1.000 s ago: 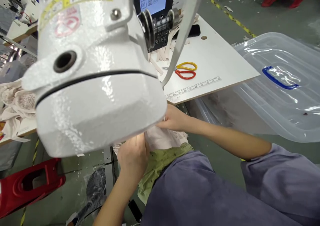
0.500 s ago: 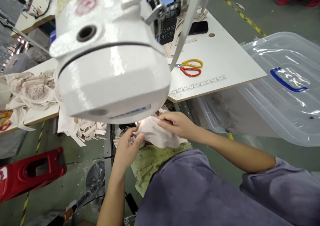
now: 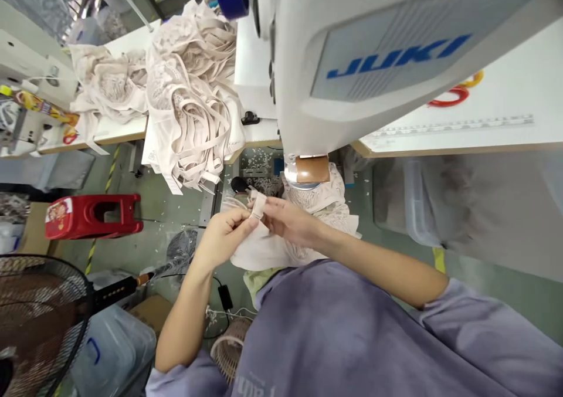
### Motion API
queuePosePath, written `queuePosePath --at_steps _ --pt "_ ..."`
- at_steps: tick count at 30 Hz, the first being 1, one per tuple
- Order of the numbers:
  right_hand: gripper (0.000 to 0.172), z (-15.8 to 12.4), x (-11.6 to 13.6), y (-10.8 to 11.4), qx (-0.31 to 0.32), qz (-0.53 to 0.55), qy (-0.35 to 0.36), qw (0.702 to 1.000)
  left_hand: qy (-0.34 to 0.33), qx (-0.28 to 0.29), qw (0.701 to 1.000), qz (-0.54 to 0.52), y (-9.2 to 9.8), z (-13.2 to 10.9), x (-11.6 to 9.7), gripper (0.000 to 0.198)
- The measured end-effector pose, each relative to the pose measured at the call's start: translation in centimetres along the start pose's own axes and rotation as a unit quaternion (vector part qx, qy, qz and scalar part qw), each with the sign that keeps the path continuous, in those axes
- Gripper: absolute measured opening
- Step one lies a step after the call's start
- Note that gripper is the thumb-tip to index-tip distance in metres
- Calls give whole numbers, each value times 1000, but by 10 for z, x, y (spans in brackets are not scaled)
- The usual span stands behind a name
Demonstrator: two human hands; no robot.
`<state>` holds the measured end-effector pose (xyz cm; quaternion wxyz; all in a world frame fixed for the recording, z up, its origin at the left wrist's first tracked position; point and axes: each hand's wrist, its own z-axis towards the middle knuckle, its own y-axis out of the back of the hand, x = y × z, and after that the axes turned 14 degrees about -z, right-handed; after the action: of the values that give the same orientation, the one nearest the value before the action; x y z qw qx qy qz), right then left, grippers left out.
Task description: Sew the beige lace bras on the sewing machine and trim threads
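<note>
In the head view, my left hand [image 3: 225,233] pinches a pale beige strap end [image 3: 258,204] between thumb and fingers. From the other side, the fingers of my right hand [image 3: 295,222] close on the same strap. It belongs, as far as I can see, to a beige lace bra [image 3: 261,251] spread over my lap under both hands. More of the lace [image 3: 336,189] lies just beyond my right hand, below the sewing machine head [image 3: 303,92]. The right fingertips are partly hidden behind the strap.
A heap of beige bras [image 3: 189,104] hangs over the table edge at the left. Red-handled scissors [image 3: 453,98] and a ruler [image 3: 466,125] lie on the right tabletop. A red stool [image 3: 94,216] and a fan [image 3: 39,321] stand at lower left; a clear bin [image 3: 417,203] is at right.
My view has swung left and closer to the machine. Both hands have shifted from the fabric beneath the machine head to the strap, coming together on it.
</note>
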<state>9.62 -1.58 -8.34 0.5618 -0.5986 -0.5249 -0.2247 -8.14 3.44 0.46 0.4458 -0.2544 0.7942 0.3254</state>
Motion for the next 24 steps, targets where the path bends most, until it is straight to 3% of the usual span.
queuePosePath --at_steps 2,5,6,10,12,14,18,21,24 --pt "37 9 -10 2 -57 37 -26 997 -11 -30 998 46 -4 7 14 27" --pt "29 8 -27 13 -184 -65 47 980 -24 -202 978 44 -24 21 44 21" --pt "26 5 -33 17 -221 -117 72 965 -17 -227 974 6 -33 25 54 22" --pt "15 -6 -57 32 -288 -339 150 883 8 -131 981 -145 -71 39 78 33" --pt "14 -12 -64 38 -278 -449 196 826 -2 -120 978 -169 -83 44 80 36" --pt "15 -20 -65 45 -258 -512 219 790 -15 -131 974 -183 -87 45 76 35" --pt "19 -37 -48 55 -261 -508 219 791 -39 -154 968 -195 -84 39 59 25" --pt "32 -42 -27 55 -278 -536 215 767 -41 -115 973 -194 -80 32 42 25" --pt "37 -39 -13 52 -260 -555 197 765 -21 -87 973 -211 -79 26 29 25"
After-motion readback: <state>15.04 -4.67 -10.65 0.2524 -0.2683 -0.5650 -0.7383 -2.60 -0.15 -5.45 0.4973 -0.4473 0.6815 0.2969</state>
